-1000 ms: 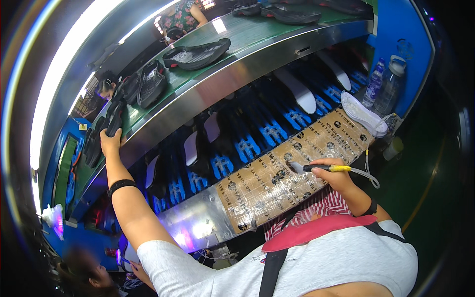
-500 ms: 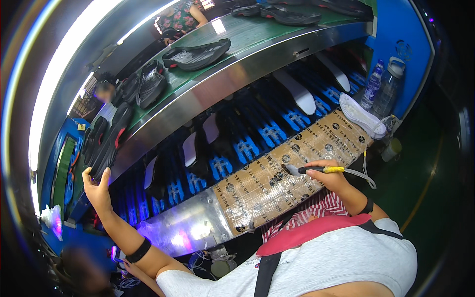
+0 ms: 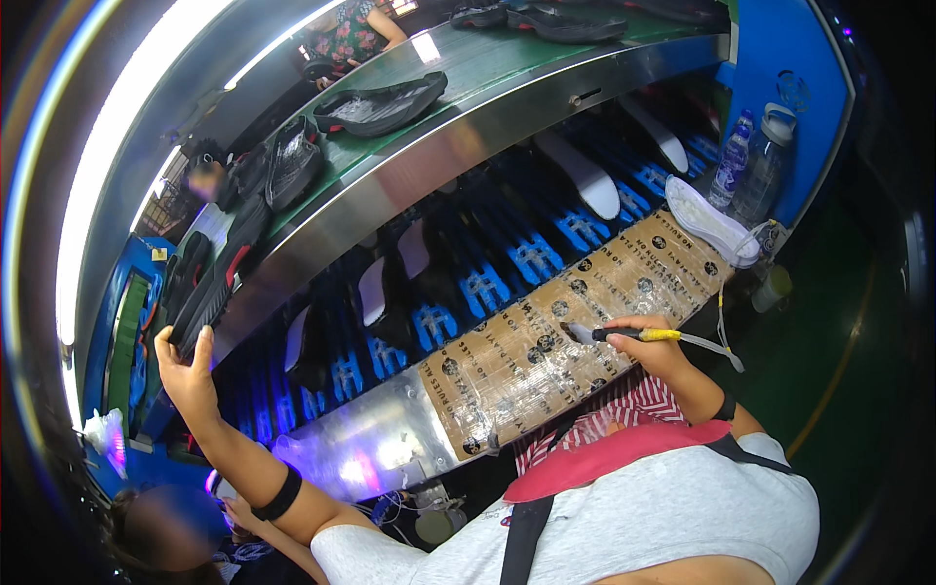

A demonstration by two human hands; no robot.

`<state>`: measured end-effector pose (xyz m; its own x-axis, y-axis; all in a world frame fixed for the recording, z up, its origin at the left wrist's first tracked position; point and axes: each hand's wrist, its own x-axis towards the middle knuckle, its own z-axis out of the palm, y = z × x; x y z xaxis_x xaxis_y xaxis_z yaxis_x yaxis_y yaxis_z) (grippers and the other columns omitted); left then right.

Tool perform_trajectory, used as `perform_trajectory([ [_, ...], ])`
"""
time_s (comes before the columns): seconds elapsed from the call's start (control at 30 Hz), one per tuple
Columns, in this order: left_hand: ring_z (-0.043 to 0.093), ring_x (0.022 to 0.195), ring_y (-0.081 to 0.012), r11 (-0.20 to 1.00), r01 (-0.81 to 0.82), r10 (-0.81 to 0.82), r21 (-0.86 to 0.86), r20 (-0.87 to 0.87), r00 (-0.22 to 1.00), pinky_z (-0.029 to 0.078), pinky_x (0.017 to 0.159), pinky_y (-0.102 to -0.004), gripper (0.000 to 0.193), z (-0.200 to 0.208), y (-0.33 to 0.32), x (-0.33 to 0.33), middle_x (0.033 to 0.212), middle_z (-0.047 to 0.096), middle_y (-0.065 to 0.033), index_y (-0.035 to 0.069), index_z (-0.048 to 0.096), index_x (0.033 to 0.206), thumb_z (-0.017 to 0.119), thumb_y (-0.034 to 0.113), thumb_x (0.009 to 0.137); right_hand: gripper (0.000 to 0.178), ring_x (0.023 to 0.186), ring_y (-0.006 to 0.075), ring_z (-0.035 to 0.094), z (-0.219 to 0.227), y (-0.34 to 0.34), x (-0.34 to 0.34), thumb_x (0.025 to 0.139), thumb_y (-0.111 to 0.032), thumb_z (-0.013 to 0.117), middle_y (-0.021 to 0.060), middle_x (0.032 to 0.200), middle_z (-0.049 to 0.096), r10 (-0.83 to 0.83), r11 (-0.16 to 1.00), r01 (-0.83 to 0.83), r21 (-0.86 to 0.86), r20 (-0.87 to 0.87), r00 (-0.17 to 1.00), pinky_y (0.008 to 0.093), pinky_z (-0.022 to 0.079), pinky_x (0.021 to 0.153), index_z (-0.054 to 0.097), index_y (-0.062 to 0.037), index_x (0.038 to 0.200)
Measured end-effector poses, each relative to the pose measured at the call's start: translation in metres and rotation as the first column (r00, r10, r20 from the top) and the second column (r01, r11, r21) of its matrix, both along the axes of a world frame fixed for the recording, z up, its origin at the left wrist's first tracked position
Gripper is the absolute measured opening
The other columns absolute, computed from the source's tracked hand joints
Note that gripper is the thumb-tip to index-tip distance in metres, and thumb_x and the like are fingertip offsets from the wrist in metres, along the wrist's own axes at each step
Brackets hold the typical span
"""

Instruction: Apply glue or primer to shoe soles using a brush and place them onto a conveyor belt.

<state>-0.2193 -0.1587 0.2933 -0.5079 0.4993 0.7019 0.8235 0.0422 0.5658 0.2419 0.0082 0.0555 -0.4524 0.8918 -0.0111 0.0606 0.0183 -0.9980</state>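
Currently pinching black sole (image 3: pixel 210 294) by near end with left hand (image 3: pixel 187 378), at left of green belt (image 3: pixel 507 58), with fingers parted only to sole's width, probably to keep faces untouched. Gripping brush (image 3: pixel 597 333) pen-style in right hand (image 3: pixel 653 347), fingers wrapped snugly, probably for control, over cardboard (image 3: pixel 531 375) on near surface (image 3: pixel 390 434), seemingly laid against mess.

black sole (image 3: pixel 207 304): red side patch, slanting, far left | brush (image 3: pixel 600 333): black-and-yellow handle, pale bristles, over tabletop (image 3: pixel 517 375)
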Motion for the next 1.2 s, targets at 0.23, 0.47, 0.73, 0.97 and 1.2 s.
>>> perform_trajectory([
  [0.23,0.056,0.081,-0.0172,0.961,-0.264,0.241,-0.079,-0.221,0.945,0.043,0.074,-0.0284,0.044,-0.001,0.041,-0.019,0.085,0.059,-0.011,-0.001,0.051,0.098,0.073,0.025,0.07,0.023,0.069,0.0087,0.058,-0.002,-0.001,-0.005,0.076,-0.012,0.065,0.006,0.076,0.064,0.009,0.998,-0.008,0.063,-0.011,1.0,0.0216,0.045,0.063,0.064,0.0006,0.095],
  [0.47,0.057,0.094,-0.0314,0.837,-0.519,0.447,-0.172,-0.332,0.831,0.043,0.081,-0.037,0.061,0.009,0.096,-0.036,0.1,0.06,-0.0175,0.004,0.053,0.107,0.07,0.045,0.065,0.023,0.069,0.0082,0.057,-0.007,-0.004,0.001,0.076,-0.012,0.065,0.0065,0.078,0.065,0.007,0.999,-0.005,0.044,-0.026,1.0,0.0214,0.044,0.063,0.064,0.0004,0.095],
  [0.73,0.055,0.102,-0.0323,0.755,-0.609,0.54,-0.244,-0.296,0.788,0.042,0.085,-0.0377,0.068,-0.001,0.155,-0.076,0.108,0.058,-0.0172,0.007,0.049,0.113,0.07,0.048,0.062,0.024,0.067,0.0074,0.056,-0.011,-0.007,0.007,0.075,-0.012,0.066,0.0057,0.078,0.064,-0.027,0.997,0.03,0.071,-0.042,0.999,0.0206,0.043,0.06,0.064,0.0012,0.096],
  [0.97,0.058,0.084,-0.0252,0.905,-0.375,0.406,0.202,-0.143,0.903,0.044,0.078,-0.0339,0.057,-0.033,0.121,-0.074,0.091,0.06,-0.0167,-0.005,0.056,0.097,0.079,0.031,0.06,0.024,0.067,0.0064,0.055,-0.006,-0.012,0.014,0.076,-0.012,0.065,0.0043,0.078,0.064,-0.054,0.998,0.055,0.029,-0.04,0.998,0.0201,0.042,0.06,0.064,0.0003,0.097],
  [1.2,0.05,0.093,-0.023,0.531,-0.165,0.094,0.831,0.136,0.986,0.039,0.079,-0.0357,0.038,-0.071,0.055,0.04,0.103,0.05,-0.0143,0.001,0.044,0.108,0.06,0.02,0.079,0.025,0.069,0.0063,0.055,-0.008,-0.004,0.009,0.076,-0.011,0.065,0.0046,0.077,0.064,-0.034,0.999,0.034,0.02,-0.022,0.999,0.0194,0.042,0.061,0.063,0.0009,0.098],
])
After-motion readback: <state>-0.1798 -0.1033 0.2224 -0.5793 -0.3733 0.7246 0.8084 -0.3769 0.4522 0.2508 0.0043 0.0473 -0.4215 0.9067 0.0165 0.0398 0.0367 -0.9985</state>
